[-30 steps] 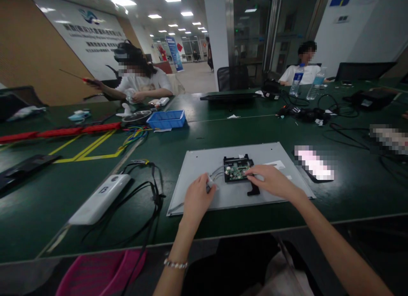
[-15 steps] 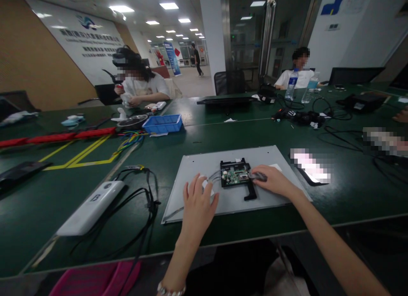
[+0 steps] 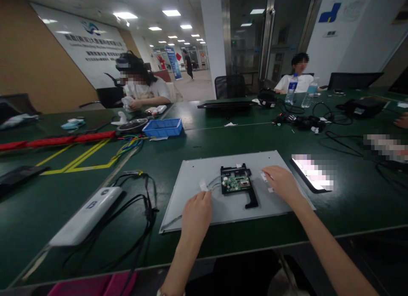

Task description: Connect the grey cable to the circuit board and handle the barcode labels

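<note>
A circuit board [image 3: 236, 183] in a black plastic bracket [image 3: 251, 198] lies on the grey panel [image 3: 191, 172]. Thin grey wires [image 3: 214, 183] leave its left side, with a white piece of tape [image 3: 203, 185] over or beside them. My left hand [image 3: 196, 213] is closed, its fingertips pinched at these wires just left of the board. My right hand [image 3: 282, 185] is over the panel's right part, fingers together beside a small white label [image 3: 263, 176]; what they hold, if anything, is hidden. Another white bit [image 3: 270, 190] shows under that hand.
A phone with a lit screen [image 3: 310, 172] lies right of the panel. On the left are a white power bank [image 3: 87, 217] and black cables [image 3: 149, 211]. Farther back stand a blue basket [image 3: 163, 128], a flat black monitor [image 3: 226, 105] and bottles [image 3: 291, 89]. Two people sit across the table.
My right hand has left the board's right side, where it held a dark grey piece, and moved right. My left hand has gone from spread fingers to a pinch at the wires.
</note>
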`<state>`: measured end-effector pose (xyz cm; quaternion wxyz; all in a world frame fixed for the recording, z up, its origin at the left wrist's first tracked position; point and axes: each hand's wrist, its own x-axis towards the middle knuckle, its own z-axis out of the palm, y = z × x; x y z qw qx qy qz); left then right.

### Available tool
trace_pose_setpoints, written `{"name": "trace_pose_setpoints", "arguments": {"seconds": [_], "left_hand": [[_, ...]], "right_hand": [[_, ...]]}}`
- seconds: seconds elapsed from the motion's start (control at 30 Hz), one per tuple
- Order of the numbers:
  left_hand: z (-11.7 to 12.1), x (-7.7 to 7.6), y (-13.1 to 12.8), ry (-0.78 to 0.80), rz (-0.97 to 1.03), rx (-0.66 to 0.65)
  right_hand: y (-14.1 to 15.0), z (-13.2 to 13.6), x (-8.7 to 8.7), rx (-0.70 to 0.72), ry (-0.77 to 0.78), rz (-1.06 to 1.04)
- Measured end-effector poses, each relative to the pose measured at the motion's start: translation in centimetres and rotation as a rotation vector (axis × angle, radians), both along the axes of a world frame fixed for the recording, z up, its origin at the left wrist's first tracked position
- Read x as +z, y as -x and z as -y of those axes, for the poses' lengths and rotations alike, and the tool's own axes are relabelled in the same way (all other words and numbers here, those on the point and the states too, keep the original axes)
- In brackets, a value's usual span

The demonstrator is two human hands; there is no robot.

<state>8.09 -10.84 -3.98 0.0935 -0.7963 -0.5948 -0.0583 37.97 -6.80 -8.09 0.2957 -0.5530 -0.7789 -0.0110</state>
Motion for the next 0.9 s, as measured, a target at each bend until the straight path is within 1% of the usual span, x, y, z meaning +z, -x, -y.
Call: {"name": "trace_pose_setpoints", "arguments": {"seconds": [0.07, 0.13, 0.2, 0.27, 0.37, 0.47, 0.53, 0.6, 0.63, 0.7, 0.77, 0.8, 0.83, 0.9], "left_hand": [[-0.2, 0.9, 0.7, -0.051, -0.022, 0.027], [-0.5, 1.8, 1.5, -0.142, -0.016, 0.061], [-0.9, 2.6, 2.3, -0.222, -0.003, 0.068], [-1.4, 3.0, 2.9, -0.241, -0.017, 0.041], [-2.0, 2.3, 3.4, -0.143, -0.093, -0.006], [-2.3, 1.1, 3.6, -0.04, -0.135, -0.015], [-2.4, 0.5, 3.6, -0.028, -0.126, -0.003], [-2.4, 0.4, 3.6, -0.04, -0.101, 0.008], [-2.3, 0.5, 3.6, -0.048, -0.087, 0.011], [-2.3, 0.8, 3.3, -0.067, -0.062, 0.015], [-2.2, 1.3, 2.8, -0.082, -0.04, 0.014], [-2.2, 1.6, 2.4, -0.086, -0.03, 0.01], [-2.2, 1.8, 1.9, -0.088, -0.018, 0.001], [-2.6, 2.2, 0.6, -0.087, 0.014, -0.029]], "right_hand": [[-1.1, -0.1, -0.3, -0.137, -0.053, 0.014], [-2.0, -0.3, -0.8, -0.217, -0.056, 0.039], [-2.5, -0.3, -1.3, -0.239, -0.025, 0.064], [-2.7, -0.2, -1.6, -0.231, 0.01, 0.07], [-2.2, 0.1, -1.5, -0.224, 0.038, 0.041], [-1.3, 0.0, -0.6, -0.219, 0.038, -0.011], [-0.4, -0.3, 0.4, -0.193, 0.052, -0.029], [0.6, -0.6, 1.6, -0.176, 0.088, 0.003], [1.2, -0.7, 2.2, -0.187, 0.109, 0.04], [2.2, -0.7, 3.2, -0.257, 0.152, 0.138], [3.2, -0.8, 3.9, -0.333, 0.198, 0.226], [3.6, -1.0, 4.1, -0.346, 0.216, 0.253], [4.0, -1.2, 4.1, -0.33, 0.226, 0.269], [4.8, -2.1, 4.0, -0.236, 0.218, 0.271]]}}
